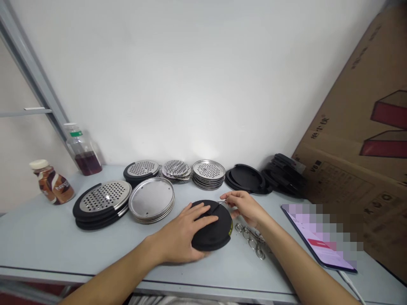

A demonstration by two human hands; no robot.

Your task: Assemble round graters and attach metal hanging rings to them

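A black round cover (211, 231) with a raised rim lies on the table in front of me. My left hand (186, 233) holds it, fingers spread across its top and thumb at the near edge. At its far right side, my right hand (243, 205) pinches a slim metal tool (221, 201) whose dark tip reaches over the top of the cover. The tool's handle is partly hidden by the fingers, so its kind is unclear. Close by my right wrist lie several metal ring-handled pieces (252, 241), partly covered by the forearm.
Grater discs in black holders (103, 203), plain metal plates (152, 199), loose grater discs (176, 169) and stacked discs (209, 171) stand leftward and behind. Black rings (244, 178) and black parts (284, 173) lie back right. Bottles (85, 156), a tablet (318, 241) and a carton (359, 161) flank them.
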